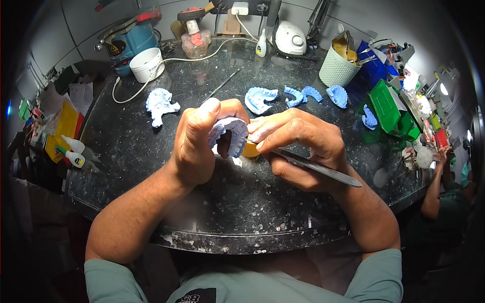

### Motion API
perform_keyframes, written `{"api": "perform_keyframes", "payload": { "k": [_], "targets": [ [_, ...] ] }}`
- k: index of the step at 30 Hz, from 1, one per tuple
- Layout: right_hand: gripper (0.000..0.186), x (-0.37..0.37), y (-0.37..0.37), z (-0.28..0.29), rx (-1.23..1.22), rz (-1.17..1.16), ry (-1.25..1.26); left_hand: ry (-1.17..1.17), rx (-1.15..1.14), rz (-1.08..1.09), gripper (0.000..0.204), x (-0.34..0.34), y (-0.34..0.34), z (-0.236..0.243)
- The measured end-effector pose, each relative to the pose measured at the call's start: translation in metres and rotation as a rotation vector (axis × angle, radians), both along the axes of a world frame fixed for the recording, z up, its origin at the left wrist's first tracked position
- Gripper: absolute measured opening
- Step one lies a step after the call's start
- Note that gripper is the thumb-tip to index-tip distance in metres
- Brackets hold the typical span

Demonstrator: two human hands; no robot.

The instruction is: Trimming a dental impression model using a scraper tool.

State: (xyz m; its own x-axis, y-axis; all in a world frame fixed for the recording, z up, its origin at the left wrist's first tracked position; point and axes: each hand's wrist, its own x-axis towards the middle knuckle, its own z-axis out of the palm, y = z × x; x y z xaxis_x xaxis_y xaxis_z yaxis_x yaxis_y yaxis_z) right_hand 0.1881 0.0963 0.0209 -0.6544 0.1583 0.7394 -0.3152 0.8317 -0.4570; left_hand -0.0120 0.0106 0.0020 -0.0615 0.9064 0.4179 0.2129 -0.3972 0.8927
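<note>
My left hand (199, 136) is closed around a pale blue, horseshoe-shaped dental impression (236, 144), tilted so that its curved ridge faces up. Against the impression's right side rest the fingertips of my right hand (303, 141). That hand also grips a slim, flat metal tool (321, 168), whose grey end points to the lower right; its working tip is hidden. A yellow object (250, 149) shows partly between the hands. Beyond them lie more blue impressions: one at the left (160, 106), a curved one (260, 99), and several pieces farther right. A thin metal instrument (221, 86) lies behind my left hand.
Around the black worktop's (242, 212) back edge stand a blue machine (132, 45), a white tub (147, 64), a white device (291, 38) and a pale green basket (338, 67). Green bins (391, 108) are at right, glue bottles (74, 157) at left. Another person's arm (433, 187) is far right.
</note>
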Motion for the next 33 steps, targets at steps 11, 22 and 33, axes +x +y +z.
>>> {"api": "perform_keyframes", "payload": {
  "k": [11, 22, 33],
  "targets": [
    [0.023, -0.0005, 0.0015, -0.0014, -0.011, -0.008, 0.048, -0.096, -0.051, 0.0, 0.079, 0.0042, -0.0026, 0.003],
    [0.024, 0.0006, 0.0017, -0.0021, -0.02, -0.005, 0.058, -0.149, -0.11, -0.037, 0.071, 0.0039, -0.0042, 0.0076],
    [0.029, 0.0037, 0.0014, 0.0027, -0.016, 0.042, -0.054, -0.099, -0.079, -0.013, 0.08, 0.003, -0.0029, 0.003]
  ]
}}
